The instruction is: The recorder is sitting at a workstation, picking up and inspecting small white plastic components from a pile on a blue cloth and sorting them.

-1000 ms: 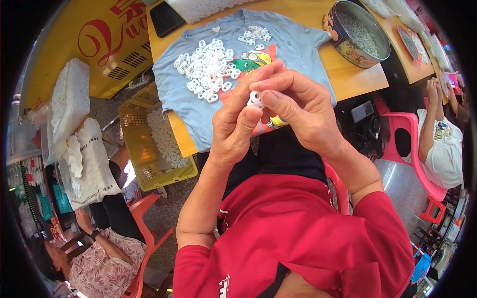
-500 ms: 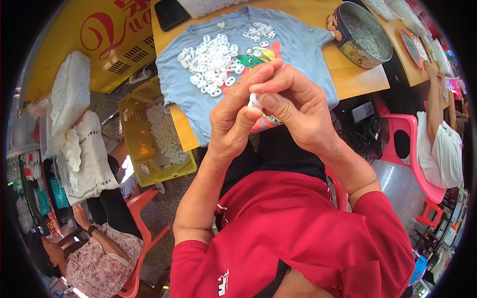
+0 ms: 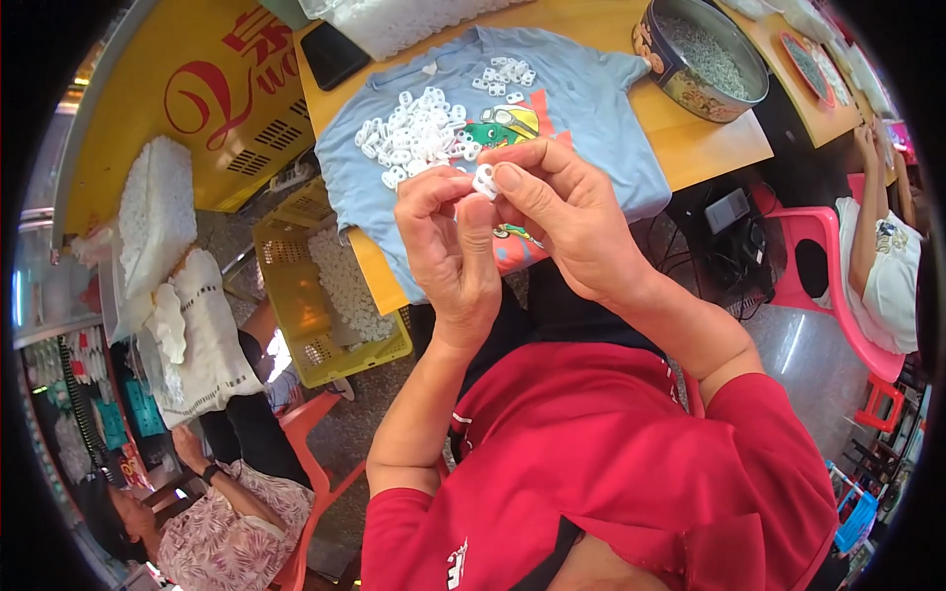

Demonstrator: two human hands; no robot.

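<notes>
My right hand (image 3: 564, 209) pinches a small white plastic piece (image 3: 484, 181) between thumb and forefinger, above the near edge of a blue T-shirt (image 3: 601, 128) spread on the table. Dark holes show in the piece's face. Close beside it, my left hand (image 3: 448, 241) has its fingers curled and its thumb apart, with nothing visible gripped. Whether its fingertips touch the piece is hard to see. Beyond my hands a heap of similar white two-holed pieces (image 3: 414, 130) lies on the shirt. A smaller group of them (image 3: 506, 73) sits farther right.
A round tin (image 3: 705, 64) of small metallic-looking parts stands at the table's right. A black phone-like slab (image 3: 335, 54) lies far left. Left of the table is a yellow crate (image 3: 360, 366) with white pieces. People sit at left (image 3: 227, 512) and right (image 3: 877, 266).
My left fingers have come away from around the white piece and the left thumb has dropped off it. My right hand still pinches it, now more exposed. The view has shifted slightly.
</notes>
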